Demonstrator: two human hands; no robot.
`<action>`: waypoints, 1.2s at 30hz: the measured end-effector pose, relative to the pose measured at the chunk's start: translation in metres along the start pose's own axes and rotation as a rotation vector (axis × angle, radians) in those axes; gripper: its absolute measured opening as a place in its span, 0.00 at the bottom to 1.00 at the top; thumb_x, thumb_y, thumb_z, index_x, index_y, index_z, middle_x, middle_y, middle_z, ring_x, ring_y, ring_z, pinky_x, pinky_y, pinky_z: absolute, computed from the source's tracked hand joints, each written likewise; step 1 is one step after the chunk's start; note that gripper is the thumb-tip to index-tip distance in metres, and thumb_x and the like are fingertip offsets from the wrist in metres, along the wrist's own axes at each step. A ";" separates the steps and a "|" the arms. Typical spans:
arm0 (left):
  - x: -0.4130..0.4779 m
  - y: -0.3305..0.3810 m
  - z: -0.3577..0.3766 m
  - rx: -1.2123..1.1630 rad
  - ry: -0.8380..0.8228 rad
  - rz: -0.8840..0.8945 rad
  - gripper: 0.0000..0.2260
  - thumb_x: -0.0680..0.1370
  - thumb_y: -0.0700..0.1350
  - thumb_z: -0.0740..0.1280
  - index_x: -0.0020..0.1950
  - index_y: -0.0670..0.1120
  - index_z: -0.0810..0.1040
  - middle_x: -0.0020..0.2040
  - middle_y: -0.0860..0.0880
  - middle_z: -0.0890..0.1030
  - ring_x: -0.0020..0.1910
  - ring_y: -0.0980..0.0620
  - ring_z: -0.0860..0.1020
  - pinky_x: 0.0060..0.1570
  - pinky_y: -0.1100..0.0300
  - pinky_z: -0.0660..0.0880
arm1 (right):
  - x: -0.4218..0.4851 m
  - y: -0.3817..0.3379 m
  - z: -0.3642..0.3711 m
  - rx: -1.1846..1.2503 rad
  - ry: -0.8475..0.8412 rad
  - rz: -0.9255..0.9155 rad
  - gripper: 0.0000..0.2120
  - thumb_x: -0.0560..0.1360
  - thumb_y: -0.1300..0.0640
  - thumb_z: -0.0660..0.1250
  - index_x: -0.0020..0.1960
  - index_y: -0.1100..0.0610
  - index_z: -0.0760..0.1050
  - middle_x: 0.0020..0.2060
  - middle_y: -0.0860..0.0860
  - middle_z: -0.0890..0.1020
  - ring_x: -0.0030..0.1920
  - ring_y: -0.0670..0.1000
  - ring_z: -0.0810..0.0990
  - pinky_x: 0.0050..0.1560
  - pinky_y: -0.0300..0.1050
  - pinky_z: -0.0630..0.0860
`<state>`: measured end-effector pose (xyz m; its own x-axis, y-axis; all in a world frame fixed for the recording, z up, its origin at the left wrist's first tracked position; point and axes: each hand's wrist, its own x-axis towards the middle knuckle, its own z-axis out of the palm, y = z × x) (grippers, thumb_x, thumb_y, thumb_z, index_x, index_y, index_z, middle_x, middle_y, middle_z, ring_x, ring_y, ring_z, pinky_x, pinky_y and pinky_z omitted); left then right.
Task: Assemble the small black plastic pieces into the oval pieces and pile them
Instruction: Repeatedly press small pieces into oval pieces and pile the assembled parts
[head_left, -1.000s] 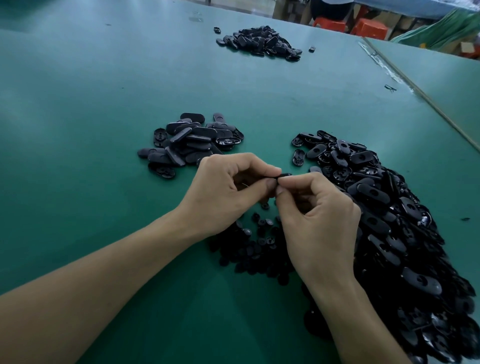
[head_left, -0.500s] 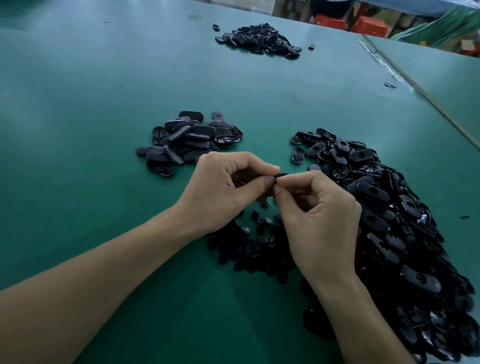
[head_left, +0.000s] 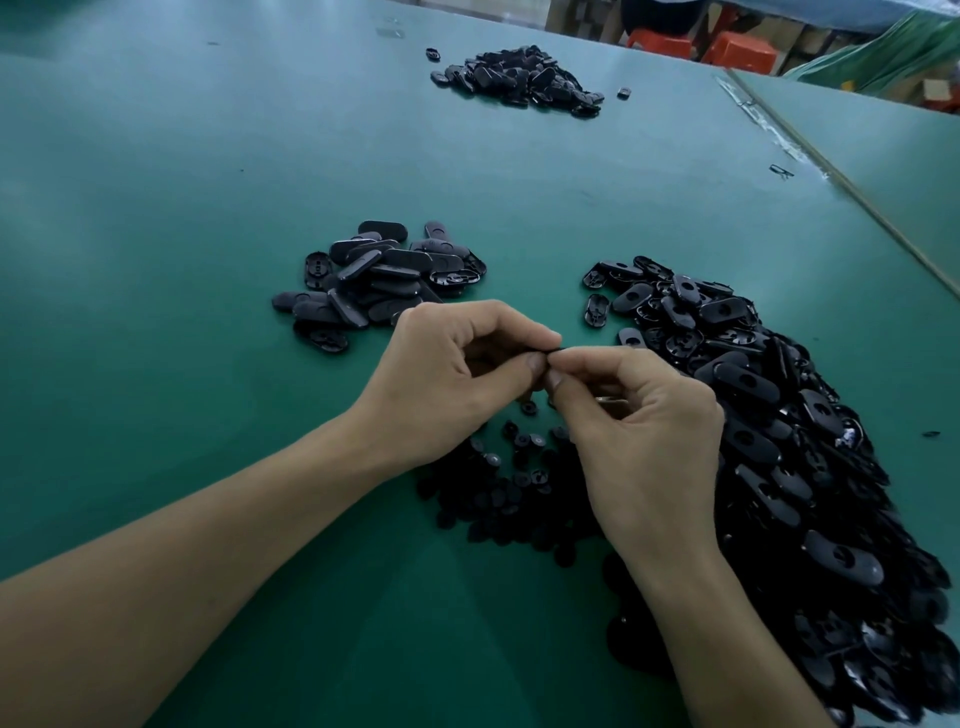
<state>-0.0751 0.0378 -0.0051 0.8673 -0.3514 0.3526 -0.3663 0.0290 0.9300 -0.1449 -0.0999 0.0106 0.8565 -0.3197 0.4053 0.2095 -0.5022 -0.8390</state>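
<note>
Left hand and right hand meet, fingers curled; both grips pinch one black piece.

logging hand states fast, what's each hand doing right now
Left hand: closed, pinching a small black piece, mostly hidden.
Right hand: closed, pinching it from the other side.

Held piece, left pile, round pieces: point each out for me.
held piece (head_left: 555, 347), head view, its visible black edge.
left pile (head_left: 384, 275), head view, an oval near its middle.
round pieces (head_left: 519, 493), head view, middle of the near heap.
</note>
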 end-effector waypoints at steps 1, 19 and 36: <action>0.000 0.000 0.000 0.003 0.002 0.002 0.09 0.73 0.37 0.71 0.48 0.51 0.84 0.43 0.49 0.87 0.42 0.49 0.86 0.49 0.50 0.83 | 0.000 0.000 0.000 -0.003 0.002 0.004 0.10 0.74 0.63 0.75 0.45 0.47 0.84 0.39 0.44 0.85 0.40 0.43 0.84 0.41 0.30 0.76; 0.000 0.003 0.000 0.012 0.004 0.018 0.09 0.74 0.38 0.71 0.48 0.51 0.84 0.43 0.48 0.87 0.42 0.46 0.86 0.48 0.50 0.84 | -0.002 -0.002 0.004 0.010 0.025 0.003 0.09 0.74 0.64 0.74 0.45 0.50 0.83 0.35 0.42 0.84 0.36 0.43 0.83 0.38 0.29 0.75; 0.000 0.002 -0.002 0.007 -0.038 -0.003 0.14 0.71 0.32 0.67 0.49 0.49 0.83 0.42 0.49 0.86 0.41 0.50 0.85 0.42 0.57 0.83 | -0.003 0.001 0.006 -0.021 0.000 -0.029 0.09 0.74 0.65 0.74 0.50 0.52 0.86 0.41 0.47 0.85 0.40 0.43 0.83 0.38 0.24 0.73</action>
<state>-0.0752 0.0398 -0.0028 0.8552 -0.3865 0.3454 -0.3663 0.0209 0.9303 -0.1445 -0.0942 0.0061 0.8501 -0.3045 0.4296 0.2248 -0.5278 -0.8191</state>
